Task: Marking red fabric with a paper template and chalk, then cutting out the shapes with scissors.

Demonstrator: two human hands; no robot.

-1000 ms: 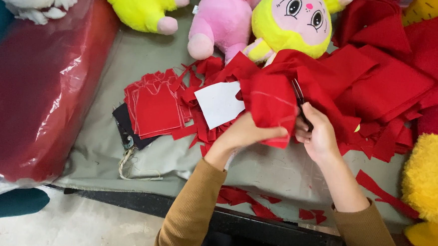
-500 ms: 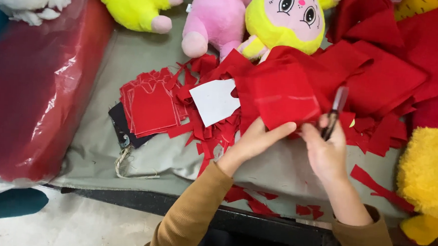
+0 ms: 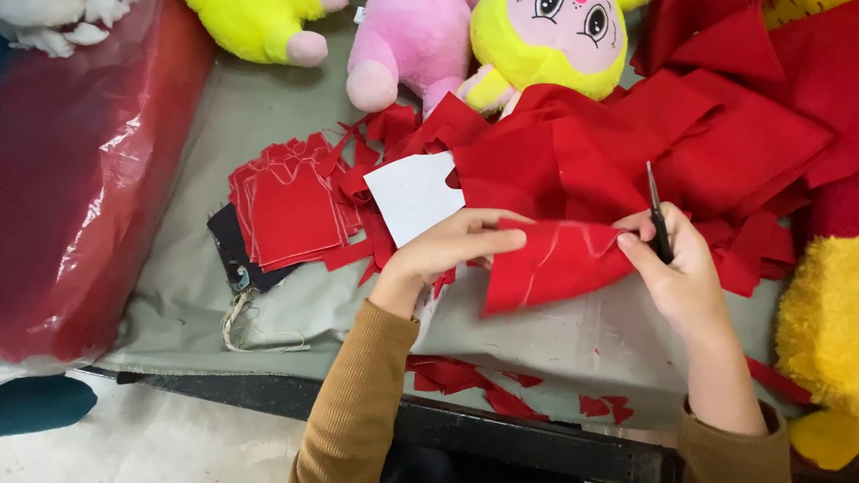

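Observation:
My left hand point(image 3: 454, 248) and my right hand point(image 3: 678, 274) hold a piece of red felt point(image 3: 555, 268) between them, just above the grey table cover point(image 3: 259, 135). Faint drawn lines show on the felt. The right hand also grips a dark pair of scissors point(image 3: 656, 219), blades pointing up and away. A white paper template point(image 3: 414, 194) lies beside my left hand. To its left sits a stack of cut red felt shapes point(image 3: 289, 210). Behind my hands is a heap of red fabric point(image 3: 710, 129).
Plush toys line the back: a yellow one point(image 3: 251, 7), a pink one point(image 3: 411, 35), a yellow-hooded doll point(image 3: 558, 33). A yellow fuzzy toy point(image 3: 836, 341) sits right. A red plastic-wrapped roll point(image 3: 70, 183) lies left. Red scraps point(image 3: 471, 381) litter the front edge.
The red felt piece has come down from the heap toward me and is stretched between both hands. The scissors have swung upright in my right hand.

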